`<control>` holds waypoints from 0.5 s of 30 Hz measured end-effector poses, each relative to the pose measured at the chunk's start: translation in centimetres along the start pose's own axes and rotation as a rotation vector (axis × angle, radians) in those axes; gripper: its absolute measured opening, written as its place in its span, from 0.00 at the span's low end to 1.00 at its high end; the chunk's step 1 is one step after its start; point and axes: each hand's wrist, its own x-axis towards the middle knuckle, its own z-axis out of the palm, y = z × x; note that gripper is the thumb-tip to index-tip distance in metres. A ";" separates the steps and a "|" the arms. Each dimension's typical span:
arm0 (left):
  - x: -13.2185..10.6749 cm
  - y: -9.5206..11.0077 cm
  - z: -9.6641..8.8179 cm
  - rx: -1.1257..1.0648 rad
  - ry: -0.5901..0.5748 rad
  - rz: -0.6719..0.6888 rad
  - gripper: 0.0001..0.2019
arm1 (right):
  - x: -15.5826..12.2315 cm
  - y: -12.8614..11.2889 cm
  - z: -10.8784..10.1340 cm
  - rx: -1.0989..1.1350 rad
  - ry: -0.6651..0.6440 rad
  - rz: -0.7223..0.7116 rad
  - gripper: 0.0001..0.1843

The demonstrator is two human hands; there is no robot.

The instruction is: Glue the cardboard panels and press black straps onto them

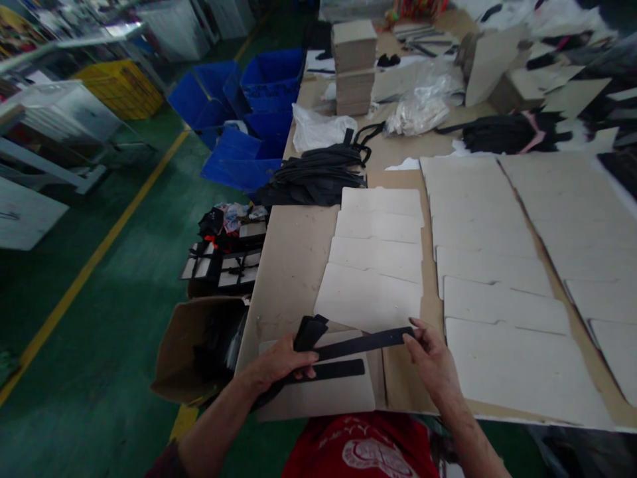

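Note:
My left hand (281,362) is closed around the left end of a long black strap (365,343), where the strap bunches into a fold. My right hand (432,355) pinches the strap's right end, holding it stretched flat just above the table's near edge. Under the strap lies a white card (323,395) with a second black strip (338,370) resting on it. More white cards (371,302) overlap in a column just beyond my hands.
Rows of white cards (502,312) cover the brown table to the right. A heap of black straps (318,176), plastic bags (423,106) and stacked cards (354,66) lie farther back. An open cardboard box (192,352) and blue bins (249,119) stand on the green floor at left.

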 end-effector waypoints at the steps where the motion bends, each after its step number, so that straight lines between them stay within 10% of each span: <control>1: 0.2 0.3 -0.8 0.031 0.037 0.009 0.18 | 0.5 0.5 -0.5 0.018 -0.032 0.026 0.24; 8: 4.1 5.2 -1.5 0.207 0.449 0.182 0.14 | 3.4 1.2 0.1 0.092 0.006 0.141 0.24; 15: 7.4 7.3 0.1 0.331 0.558 0.226 0.10 | 5.9 2.3 0.5 -0.070 0.113 0.159 0.24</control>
